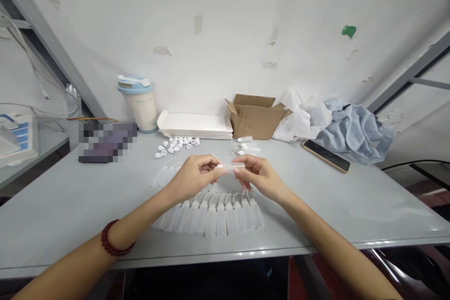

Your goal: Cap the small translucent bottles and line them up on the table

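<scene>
A small translucent plastic bottle lies sideways between my two hands, above the middle of the table. My left hand pinches its white neck end with thumb and fingers. Around the body of the same bottle, my right hand has its fingertips closed. Just below my hands, a row of similar bottles with thin curved white tubes fans out on the table. More such bottles lie partly behind my left hand. Beyond my hands are a scatter of small white caps and several bottles.
Along the wall stand a blue-lidded cup, a stack of white flat trays or boxes, an open cardboard box, a white plastic bag and blue cloth. A phone lies at right on the grey table.
</scene>
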`<state>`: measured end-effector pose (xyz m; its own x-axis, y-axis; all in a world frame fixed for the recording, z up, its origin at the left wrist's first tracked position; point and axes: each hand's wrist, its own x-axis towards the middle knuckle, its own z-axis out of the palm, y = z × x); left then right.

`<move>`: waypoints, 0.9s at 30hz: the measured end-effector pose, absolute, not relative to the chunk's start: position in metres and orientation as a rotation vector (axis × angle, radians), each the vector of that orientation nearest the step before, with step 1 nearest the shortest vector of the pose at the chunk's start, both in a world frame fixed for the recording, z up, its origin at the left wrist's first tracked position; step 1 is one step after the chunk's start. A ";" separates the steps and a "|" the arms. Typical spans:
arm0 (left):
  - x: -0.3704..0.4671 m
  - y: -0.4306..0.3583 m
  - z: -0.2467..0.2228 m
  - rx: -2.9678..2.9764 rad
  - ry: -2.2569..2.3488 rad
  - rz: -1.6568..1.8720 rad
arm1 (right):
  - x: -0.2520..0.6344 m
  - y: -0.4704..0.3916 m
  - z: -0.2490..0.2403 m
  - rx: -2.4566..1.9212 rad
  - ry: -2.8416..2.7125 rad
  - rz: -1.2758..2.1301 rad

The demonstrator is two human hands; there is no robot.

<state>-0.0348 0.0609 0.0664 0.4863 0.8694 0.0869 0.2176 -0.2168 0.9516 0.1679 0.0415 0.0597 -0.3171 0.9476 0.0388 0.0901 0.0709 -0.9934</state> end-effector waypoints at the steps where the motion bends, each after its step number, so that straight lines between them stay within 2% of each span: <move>1: -0.035 0.061 0.066 1.699 0.929 0.802 | 0.168 0.041 0.060 -1.069 -1.564 1.321; 8: -0.032 0.059 0.060 1.888 0.976 1.017 | 0.169 0.043 0.057 -1.052 -1.524 1.364; 14: -0.034 0.062 0.065 1.733 0.914 0.806 | 0.167 0.042 0.058 -1.024 -1.479 1.371; 18: -0.034 0.062 0.064 1.783 0.953 0.786 | 0.168 0.043 0.057 -1.024 -1.490 1.367; 24: -0.035 0.061 0.054 2.286 0.843 1.071 | 0.167 0.043 0.056 -1.091 -1.454 1.374; 27: -0.035 0.062 0.050 2.365 0.820 1.106 | 0.166 0.044 0.056 -1.120 -1.448 1.383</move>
